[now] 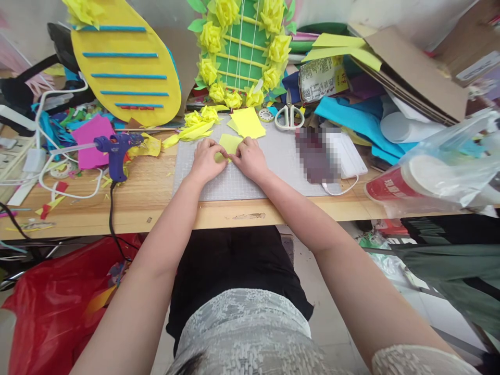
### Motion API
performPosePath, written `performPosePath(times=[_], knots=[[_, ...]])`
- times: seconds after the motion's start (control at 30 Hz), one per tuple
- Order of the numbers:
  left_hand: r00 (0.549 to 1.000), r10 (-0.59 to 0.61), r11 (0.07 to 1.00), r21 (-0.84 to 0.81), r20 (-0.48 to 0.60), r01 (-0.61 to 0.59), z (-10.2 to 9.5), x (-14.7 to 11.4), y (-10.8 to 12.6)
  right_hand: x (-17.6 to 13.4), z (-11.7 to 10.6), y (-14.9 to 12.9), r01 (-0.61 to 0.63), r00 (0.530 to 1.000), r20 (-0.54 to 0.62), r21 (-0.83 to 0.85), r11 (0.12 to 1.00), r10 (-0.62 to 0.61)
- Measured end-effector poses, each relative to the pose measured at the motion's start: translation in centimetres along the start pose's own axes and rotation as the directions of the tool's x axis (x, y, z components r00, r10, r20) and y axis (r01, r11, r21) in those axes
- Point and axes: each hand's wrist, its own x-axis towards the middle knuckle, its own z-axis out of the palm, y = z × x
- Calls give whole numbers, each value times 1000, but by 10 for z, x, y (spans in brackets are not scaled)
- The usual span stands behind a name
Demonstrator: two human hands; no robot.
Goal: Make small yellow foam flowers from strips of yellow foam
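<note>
Between my two hands is a small square of yellow crepe paper (230, 141), over the grey cutting mat (219, 191). My left hand (208, 160) pinches its near left edge between thumb and fingers. Close beside it, my right hand (250, 159) pinches the near right edge, the two thumbs almost meeting. A stack of yellow paper squares (249, 123) lies just beyond. To the left of the stack rest yellow paper petals (197, 131) and folded yellow paper flowers (201, 115).
White-handled scissors (289, 117) and a tape roll (266, 114) lie at the mat's back. A purple glue gun (117, 153) stands left, its cord hanging over the table edge. A bagged red cup (394, 182) stands right. A yellow cutout (128, 62) and flower-trimmed green board (242, 57) lean behind.
</note>
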Motion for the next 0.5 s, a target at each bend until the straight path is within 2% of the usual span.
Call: performPosePath(times=[0.17,0.37,0.5], knots=[[999,-46,999,-4,20,46,-2,0,3,-2,0,1,6,1000,-23,24,1000,-6],[997,-69,998,-7,21,70,-4,0,6,-9,-1,-1,96,995,-36,39,995,-95],[997,-76,997,-12,18,76,-5,-1,8,-8,-1,1,57,998,-36,42,998,-56]])
